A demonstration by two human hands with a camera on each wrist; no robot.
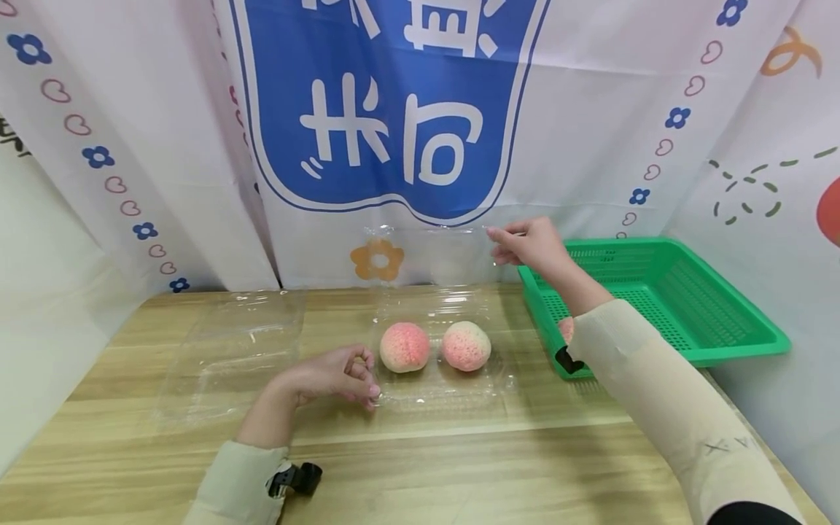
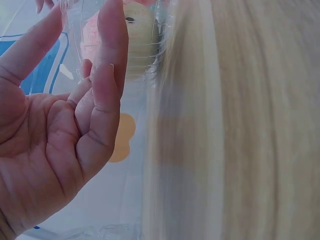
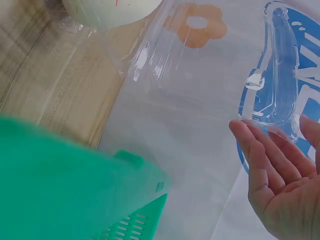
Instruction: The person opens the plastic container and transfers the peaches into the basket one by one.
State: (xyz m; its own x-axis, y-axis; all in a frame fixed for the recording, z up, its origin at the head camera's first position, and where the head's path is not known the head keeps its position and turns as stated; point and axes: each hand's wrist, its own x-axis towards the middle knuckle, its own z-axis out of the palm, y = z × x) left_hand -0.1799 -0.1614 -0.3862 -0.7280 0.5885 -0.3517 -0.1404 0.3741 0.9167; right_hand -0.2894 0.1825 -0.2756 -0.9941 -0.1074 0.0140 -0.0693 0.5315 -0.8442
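Two pink-and-cream peaches, one on the left and one on the right, sit side by side in a clear plastic clamshell container. Its lid stands raised at the back. My left hand pinches the container's front left corner between thumb and fingers; the left wrist view shows the rim between the fingertips. At the lid's upper right corner, my right hand pinches the thin plastic edge. In the right wrist view, the lid's ridged rim reaches the fingertips.
A green plastic basket stands at the right, with part of a pink peach showing beside the right sleeve. Another clear plastic container lies on the wooden table at the left. A printed white cloth hangs behind.
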